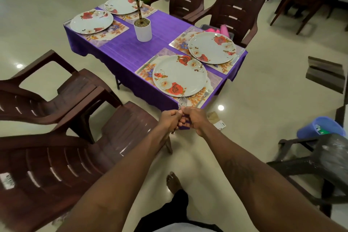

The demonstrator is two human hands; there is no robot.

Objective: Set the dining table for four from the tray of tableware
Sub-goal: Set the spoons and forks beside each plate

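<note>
Poking out above the two clenched hands, the forks [182,102] show only their tines. The handles are buried in the fists, and blur hides how many forks there are. Their long axis runs away from the person, tines aimed at the table's near corner, just over the edge of the purple tablecloth [131,51]. The left hand [170,118] and the right hand [194,119] press together, both curled round the handles. Just beyond the tines lies a floral plate [178,75] on a placemat [214,79], with another fork [206,93] beside it. On the far chair [243,5], a tray [204,26] of pink things is mostly hidden behind the table.
</note>
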